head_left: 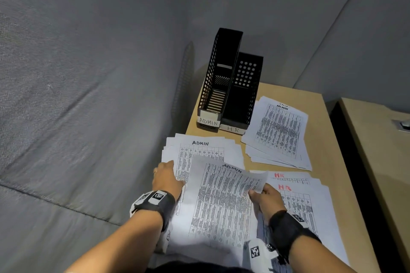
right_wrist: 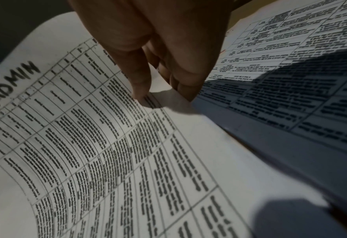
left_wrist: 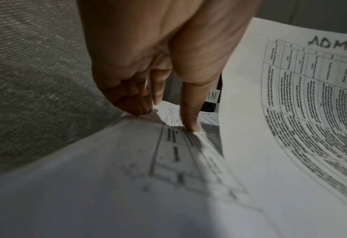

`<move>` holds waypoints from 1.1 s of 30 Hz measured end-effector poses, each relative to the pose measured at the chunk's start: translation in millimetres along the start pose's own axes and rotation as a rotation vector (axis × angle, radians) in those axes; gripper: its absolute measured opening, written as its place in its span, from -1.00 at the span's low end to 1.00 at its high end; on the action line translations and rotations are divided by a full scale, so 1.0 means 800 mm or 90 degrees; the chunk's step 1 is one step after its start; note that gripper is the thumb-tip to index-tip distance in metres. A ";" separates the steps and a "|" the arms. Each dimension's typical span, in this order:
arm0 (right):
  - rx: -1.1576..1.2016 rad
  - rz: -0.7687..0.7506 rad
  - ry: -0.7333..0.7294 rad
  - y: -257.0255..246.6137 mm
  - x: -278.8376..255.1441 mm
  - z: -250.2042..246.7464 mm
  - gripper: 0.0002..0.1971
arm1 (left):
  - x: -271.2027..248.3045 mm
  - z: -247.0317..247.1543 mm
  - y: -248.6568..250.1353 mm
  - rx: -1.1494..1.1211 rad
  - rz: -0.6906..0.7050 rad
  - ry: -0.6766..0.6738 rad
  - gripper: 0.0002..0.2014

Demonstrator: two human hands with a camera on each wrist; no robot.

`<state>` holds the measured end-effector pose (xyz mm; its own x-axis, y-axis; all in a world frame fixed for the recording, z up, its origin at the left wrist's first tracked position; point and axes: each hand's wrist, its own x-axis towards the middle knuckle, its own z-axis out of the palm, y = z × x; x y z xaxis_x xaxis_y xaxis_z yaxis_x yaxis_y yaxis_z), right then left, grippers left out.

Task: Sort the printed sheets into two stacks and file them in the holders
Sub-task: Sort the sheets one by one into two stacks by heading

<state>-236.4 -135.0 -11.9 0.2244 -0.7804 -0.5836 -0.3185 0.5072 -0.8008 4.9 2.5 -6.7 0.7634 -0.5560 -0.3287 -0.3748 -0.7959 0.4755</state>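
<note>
The right hand (head_left: 267,198) pinches the right edge of a curled ADMIN sheet (head_left: 221,206) between thumb and fingers, holding it raised over the near part of the wooden table (head_left: 319,139). The left hand (head_left: 167,176) rests on the ADMIN stack (head_left: 199,146) at the table's left edge, its fingers (left_wrist: 191,116) stretched down onto the top page (in the left wrist view 1 fingertip presses the print, while the others look loosely bent near the paper's edge, though the blur makes that hard to settle). Just to the right of the lifted sheet lies the HR stack (head_left: 304,195), headed in red, partly under the right wrist. Farther back on the right sits a third, fanned pile (head_left: 279,133) with an ADMIN page on top. At the back of the table 2 black mesh holders stand side by side, touching: the ADMIN holder (head_left: 213,86) on the left, the HR holder (head_left: 244,95) on the right.
</note>
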 end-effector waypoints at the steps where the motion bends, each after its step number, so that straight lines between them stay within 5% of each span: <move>1: -0.004 0.000 -0.003 0.002 0.001 0.000 -0.63 | 0.002 0.001 0.003 0.008 -0.004 0.001 -0.40; 11: 0.019 0.007 -0.042 -0.005 -0.008 0.006 -0.64 | 0.013 0.002 0.000 -0.050 -0.093 -0.001 -0.56; 15: 0.045 0.020 -0.036 -0.007 -0.009 0.008 -0.63 | 0.012 0.000 -0.007 -0.046 -0.065 0.017 -0.84; 19: 0.043 0.030 -0.037 -0.008 -0.010 0.007 -0.63 | -0.001 0.004 -0.014 -0.230 -0.060 0.073 -0.76; 25: 0.126 0.012 -0.049 -0.020 -0.011 0.006 -0.83 | -0.015 0.001 -0.031 -0.528 -0.060 -0.012 -0.71; 31: 0.168 -0.017 -0.025 -0.023 -0.008 0.006 -0.59 | -0.017 0.008 -0.042 -0.612 -0.055 -0.058 -0.76; 33: 0.167 -0.012 -0.009 -0.020 -0.005 0.000 -0.60 | -0.012 0.014 -0.046 -0.602 -0.047 -0.008 -0.53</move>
<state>-232.2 -140.3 3.6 0.2421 -0.7863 -0.5685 -0.0647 0.5715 -0.8180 5.5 35.0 -29.9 0.7604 -0.5191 -0.3903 0.2598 -0.3077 0.9153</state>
